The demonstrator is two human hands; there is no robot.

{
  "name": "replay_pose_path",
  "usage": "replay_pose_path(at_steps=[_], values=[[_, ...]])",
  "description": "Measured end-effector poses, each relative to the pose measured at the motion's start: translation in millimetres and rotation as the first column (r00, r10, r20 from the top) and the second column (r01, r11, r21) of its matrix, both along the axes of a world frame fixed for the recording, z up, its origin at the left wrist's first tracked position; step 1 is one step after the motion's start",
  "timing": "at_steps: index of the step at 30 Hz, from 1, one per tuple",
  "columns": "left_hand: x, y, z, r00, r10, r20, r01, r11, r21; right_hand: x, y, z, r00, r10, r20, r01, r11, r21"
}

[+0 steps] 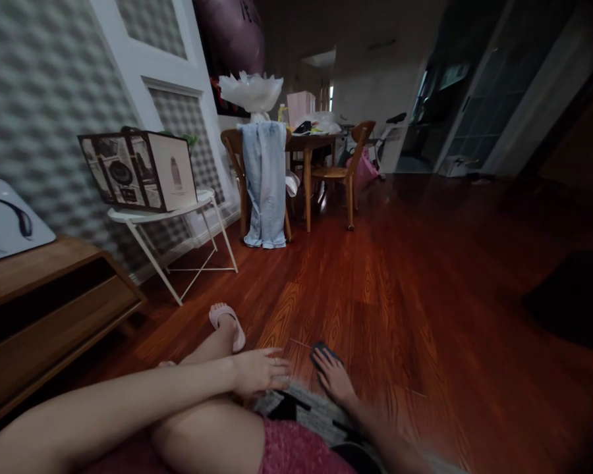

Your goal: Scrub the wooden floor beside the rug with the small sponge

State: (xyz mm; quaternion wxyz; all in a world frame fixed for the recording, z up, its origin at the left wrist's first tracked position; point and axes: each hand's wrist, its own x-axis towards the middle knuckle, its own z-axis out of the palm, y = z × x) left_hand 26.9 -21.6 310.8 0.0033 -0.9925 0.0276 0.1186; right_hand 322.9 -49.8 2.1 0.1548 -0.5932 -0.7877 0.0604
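My left hand [261, 372] reaches across my bent leg, its fingers loosely apart and holding nothing. A ring shows on one finger. To its right, my right hand [335, 378] has its fingers laid over a dark, flat, phone-sized object [335, 354]; its exact kind is too dim to tell. A thin pale line [300, 342] runs left from that object, perhaps a cord. Beneath both hands lies a grey and black patterned cloth or rug [309, 408], partly hidden by my dark red clothing [296, 447].
Reddish wood floor [375, 283] stretches ahead. At left stand a wooden cabinet [93, 280] and a white side table [205, 197] bearing a printed box [178, 174]. Jeans [264, 178] hang over a chair by the dining table [307, 178]. A dark shape [573, 296] sits at right.
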Motion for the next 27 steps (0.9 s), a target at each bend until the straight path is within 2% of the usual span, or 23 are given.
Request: replay_pose_path(at_steps=[2, 3, 5, 7, 8, 11, 13, 14, 15, 16, 17, 20, 22, 23, 25, 26, 27], values=[[-4.5, 2.0, 8.1, 0.999, 0.054, 0.008, -0.054, 0.998, -0.028, 51.7, -20.1, 0.4, 0.984, -0.179, 0.012, 0.178, 0.983, 0.031], [-5.8, 3.8, 12.5, 0.996, 0.084, 0.01, -0.083, 0.996, -0.038, 80.5, -34.5, -1.4, 0.955, -0.295, 0.012, 0.294, 0.954, 0.059], [-4.8, 7.6, 22.1, 0.992, 0.123, 0.006, -0.123, 0.992, -0.042, 136.7, -70.7, -7.8, 0.857, -0.515, -0.006, 0.512, 0.852, 0.109], [1.8, 9.3, 33.0, 0.99, 0.139, 0.021, -0.138, 0.99, -0.029, 181.6, -111.0, -16.6, 0.764, -0.645, -0.032, 0.643, 0.756, 0.122], [7.0, 8.8, 39.1, 0.99, 0.139, 0.036, -0.138, 0.99, -0.021, 197.0, -129.4, -21.0, 0.695, -0.717, -0.054, 0.718, 0.686, 0.123], [26.5, 0.6, 57.7, 0.991, 0.097, 0.094, -0.099, 0.995, 0.011, 211.1, -161.9, -30.7, 0.46, -0.876, -0.141, 0.887, 0.448, 0.112], [38.7, -8.9, 67.0, 0.99, 0.057, 0.127, -0.063, 0.997, 0.04, 196.3, -158.2, -30.9, 0.318, -0.921, -0.223, 0.946, 0.295, 0.133], [43.7, -14.1, 69.7, 0.989, 0.042, 0.144, -0.049, 0.998, 0.05, 183.4, -149.2, -29.0, 0.277, -0.925, -0.26, 0.958, 0.245, 0.147], [47.8, -19.4, 71.1, 0.987, 0.026, 0.157, -0.035, 0.998, 0.055, 167.6, -136.6, -26.0, 0.259, -0.922, -0.288, 0.963, 0.222, 0.156], [51.0, -24.4, 71.0, 0.987, 0.006, 0.163, -0.014, 0.999, 0.053, 149.2, -121.3, -22.3, 0.268, -0.916, -0.299, 0.961, 0.231, 0.154], [53.6, -29.1, 69.7, 0.987, -0.018, 0.161, 0.01, 0.999, 0.046, 128.6, -104.6, -18.3, 0.325, -0.903, -0.283, 0.945, 0.3, 0.127], [58.9, -40.6, 62.0, 0.989, -0.071, 0.127, 0.067, 0.997, 0.037, 57.4, -56.2, -5.8, 0.553, -0.811, -0.189, 0.827, 0.562, 0.009], [61.4, -46.5, 57.7, 0.993, -0.067, 0.099, 0.063, 0.997, 0.036, 10.6, -33.1, 2.6, 0.715, -0.69, -0.113, 0.693, 0.721, -0.023], [62.2, -49.1, 56.7, 0.994, -0.054, 0.09, 0.052, 0.998, 0.028, -8.5, -25.6, 6.9, 0.798, -0.597, -0.083, 0.596, 0.802, -0.039], [62.2, -53.5, 57.4, 0.996, -0.036, 0.084, 0.035, 0.999, 0.013, -30.4, -19.1, 15.3, 0.942, -0.331, -0.052, 0.328, 0.942, -0.07], [61.2, -55.2, 58.8, 0.995, -0.036, 0.089, 0.035, 0.999, 0.018, -30.9, -19.9, 19.0, 0.984, -0.17, -0.051, 0.165, 0.983, -0.08], [59.5, -56.6, 60.5, 0.994, -0.044, 0.096, 0.04, 0.999, 0.037, -23.9, -23.1, 21.9, 0.998, -0.017, -0.056, 0.013, 0.996, -0.083]])
